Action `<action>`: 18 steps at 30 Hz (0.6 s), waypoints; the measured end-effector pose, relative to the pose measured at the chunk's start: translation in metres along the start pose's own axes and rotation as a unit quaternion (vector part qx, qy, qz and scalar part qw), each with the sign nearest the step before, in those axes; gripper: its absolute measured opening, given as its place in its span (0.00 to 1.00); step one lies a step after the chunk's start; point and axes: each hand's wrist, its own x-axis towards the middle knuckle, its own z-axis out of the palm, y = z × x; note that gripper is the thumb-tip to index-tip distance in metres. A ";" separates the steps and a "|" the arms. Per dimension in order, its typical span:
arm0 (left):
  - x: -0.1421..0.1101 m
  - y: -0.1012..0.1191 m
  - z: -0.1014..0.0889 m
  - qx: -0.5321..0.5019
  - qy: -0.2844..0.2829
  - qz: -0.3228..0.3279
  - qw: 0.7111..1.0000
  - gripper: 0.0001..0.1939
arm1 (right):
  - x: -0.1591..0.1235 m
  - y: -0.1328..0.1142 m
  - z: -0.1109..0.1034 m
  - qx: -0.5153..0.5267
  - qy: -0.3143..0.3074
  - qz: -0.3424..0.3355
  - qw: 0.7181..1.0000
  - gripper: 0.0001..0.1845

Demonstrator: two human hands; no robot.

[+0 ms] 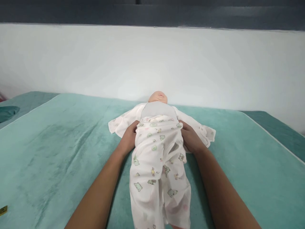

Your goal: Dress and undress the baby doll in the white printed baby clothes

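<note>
A baby doll (158, 96) lies on its back, head toward the wall. White baby pants (154, 159) with small green and yellow animal prints cover its legs and reach up to the waist. My left hand (130, 136) grips the waistband at the left side, fingers partly tucked behind the cloth. At the opposite side my right hand (190, 136) has hold of the waistband, its fingers curled at the edge. Above the waistband shows the doll's pale grey torso (158, 109). An opened white jacket (128, 119) spreads out beneath the doll, sleeves to both sides.
A teal plush sheet (71, 152) with some creases covers the bed. Behind it rises a white wall (152, 60) with a dark band along the top. A small yellow and black object (3, 210) lies at the lower left edge.
</note>
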 end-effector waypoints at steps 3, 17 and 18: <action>0.001 0.002 -0.003 -0.010 -0.038 0.007 0.999 0.12 | -0.001 0.001 -0.003 -0.014 -0.003 0.001 1.000 0.15; 0.004 -0.019 -0.004 -0.150 0.020 -0.057 0.987 0.11 | 0.001 0.002 -0.012 -0.219 -0.025 0.008 0.975 0.16; 0.005 -0.020 -0.003 -0.153 0.030 -0.054 0.986 0.10 | 0.002 0.002 -0.011 -0.231 -0.028 0.002 0.973 0.16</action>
